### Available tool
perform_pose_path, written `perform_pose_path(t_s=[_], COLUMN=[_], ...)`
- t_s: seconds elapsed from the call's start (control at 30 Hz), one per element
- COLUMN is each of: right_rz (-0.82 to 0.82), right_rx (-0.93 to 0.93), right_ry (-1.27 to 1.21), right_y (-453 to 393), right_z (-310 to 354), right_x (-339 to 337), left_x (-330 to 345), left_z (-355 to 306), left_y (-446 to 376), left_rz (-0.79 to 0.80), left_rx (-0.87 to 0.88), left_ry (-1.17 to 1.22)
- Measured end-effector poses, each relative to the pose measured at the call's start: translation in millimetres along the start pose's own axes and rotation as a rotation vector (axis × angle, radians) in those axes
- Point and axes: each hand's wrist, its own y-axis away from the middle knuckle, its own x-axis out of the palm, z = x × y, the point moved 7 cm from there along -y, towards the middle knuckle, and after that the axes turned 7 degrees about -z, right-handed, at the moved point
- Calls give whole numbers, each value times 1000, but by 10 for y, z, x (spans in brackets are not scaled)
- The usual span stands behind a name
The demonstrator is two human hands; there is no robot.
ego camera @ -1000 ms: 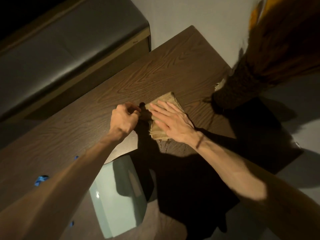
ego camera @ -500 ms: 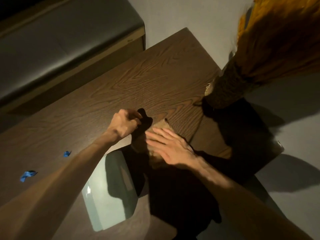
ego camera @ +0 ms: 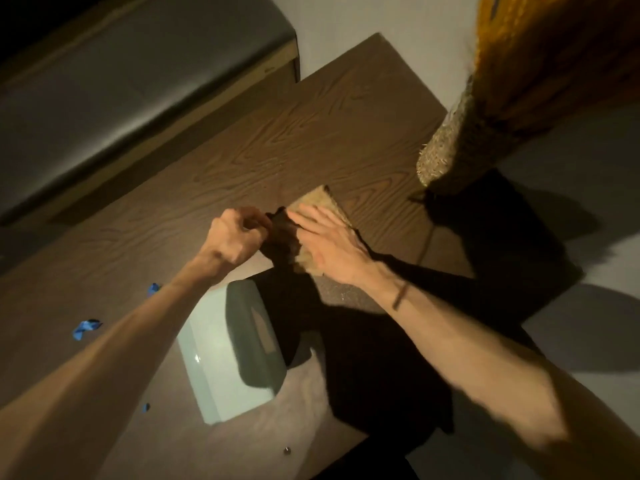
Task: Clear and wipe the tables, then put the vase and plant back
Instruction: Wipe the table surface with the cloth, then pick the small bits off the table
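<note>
Both hands worked at the frame's centre on the wooden table (ego camera: 311, 133). Right hand (ego camera: 332, 247) pressed flat, fingers open, on a tan cloth (ego camera: 320, 202); left hand (ego camera: 235, 237) was fisted, contents unclear.

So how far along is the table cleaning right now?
Midway, it seems. The right hand presses a tan cloth flat on the wooden table, while the left hand is fisted beside it. Blue scraps and a pale tray remain on the tabletop, so clearing isn't finished. No vase is identifiable.
</note>
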Motion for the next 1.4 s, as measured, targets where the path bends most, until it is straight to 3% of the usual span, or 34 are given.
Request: perform_pose_path(t_s=[0.1,0.17,0.3,0.37,0.5,0.67,0.9,1.0,1.17,1.4], right_rz=[107,90,-123,-131,-30,-14,-262,-293,-212,-44], right_rx=[-97,-59,337,409,258,245,856,785,663,551], right_ry=[21,58,-14,-20,-28,-143,-662,-670,-744,-734], right_y=[693,894,736,718,1146,1399,803,258,-424,-798], right_z=[131,-101,-735,-633,150,475,440,549,840,1211], right_x=[75,-52,-374,-339,-103,-37,-633,-858,-852,-438], left_x=[38,123,244,272,225,-157,-777,-911,-792,-403], left_z=[-147,-254,-292,-267,-242,-103,587,1046,1582,1673], left_y=[154,260,397,447,589,784,1031,1088,1099,583], left_rz=[10,47,62,68,52,-36,-250,-299,-277,-238], left_rx=[12,53,114,131,187,26,-102,-178,-215,12], left_ry=[96,100,9,9,11,278,367,379,276,121])
